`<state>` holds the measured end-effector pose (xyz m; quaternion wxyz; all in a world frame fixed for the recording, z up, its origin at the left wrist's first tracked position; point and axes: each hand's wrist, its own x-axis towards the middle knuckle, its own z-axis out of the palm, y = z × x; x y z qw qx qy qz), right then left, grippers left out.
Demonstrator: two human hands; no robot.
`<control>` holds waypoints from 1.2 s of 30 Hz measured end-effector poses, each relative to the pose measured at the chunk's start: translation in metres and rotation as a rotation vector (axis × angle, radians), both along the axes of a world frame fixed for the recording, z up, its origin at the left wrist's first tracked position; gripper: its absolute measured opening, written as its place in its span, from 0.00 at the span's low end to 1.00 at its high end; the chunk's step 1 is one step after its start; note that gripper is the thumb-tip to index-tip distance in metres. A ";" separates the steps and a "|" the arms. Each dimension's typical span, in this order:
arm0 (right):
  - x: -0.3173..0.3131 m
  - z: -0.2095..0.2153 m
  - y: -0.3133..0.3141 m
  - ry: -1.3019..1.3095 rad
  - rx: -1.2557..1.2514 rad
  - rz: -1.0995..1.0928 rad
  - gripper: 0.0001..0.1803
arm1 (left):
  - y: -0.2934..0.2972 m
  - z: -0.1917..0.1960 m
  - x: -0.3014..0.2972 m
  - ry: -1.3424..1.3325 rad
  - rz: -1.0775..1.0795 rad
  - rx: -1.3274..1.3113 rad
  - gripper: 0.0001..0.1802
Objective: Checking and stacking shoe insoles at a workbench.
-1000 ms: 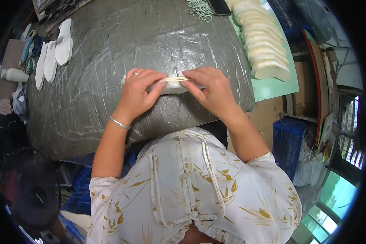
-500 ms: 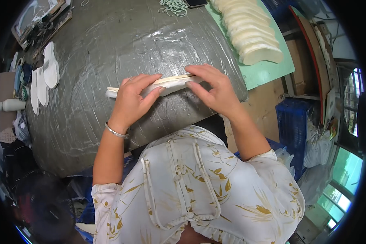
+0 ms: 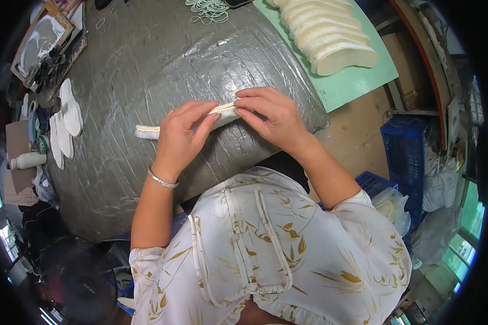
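Observation:
Between both hands, above the middle of the table, is a thin stack of insoles, held edge up with cream and white layers showing. My left hand is closed around its middle, thumb on the near face and fingers over the far side. One end of the stack sticks out to the left of that hand. My right hand pinches the right part between thumb and fingertips, close to the left hand. The right end is hidden by the hand.
The table has a shiny grey plastic cover. White insoles lie at its left edge, near a white bottle. A row of cream insoles rests on a green board at right. Pale rubber bands lie at the back.
My right hand has come in toward the left hand along the insoles, and its fingers are pinched tighter. The whole view has shifted slightly.

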<state>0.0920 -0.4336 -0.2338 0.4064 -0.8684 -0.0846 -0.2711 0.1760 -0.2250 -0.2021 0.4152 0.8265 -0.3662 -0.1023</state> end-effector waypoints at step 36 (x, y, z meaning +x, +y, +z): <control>-0.004 -0.006 0.001 -0.267 -0.418 -0.064 0.14 | -0.004 -0.013 -0.004 -0.030 0.124 -0.077 0.13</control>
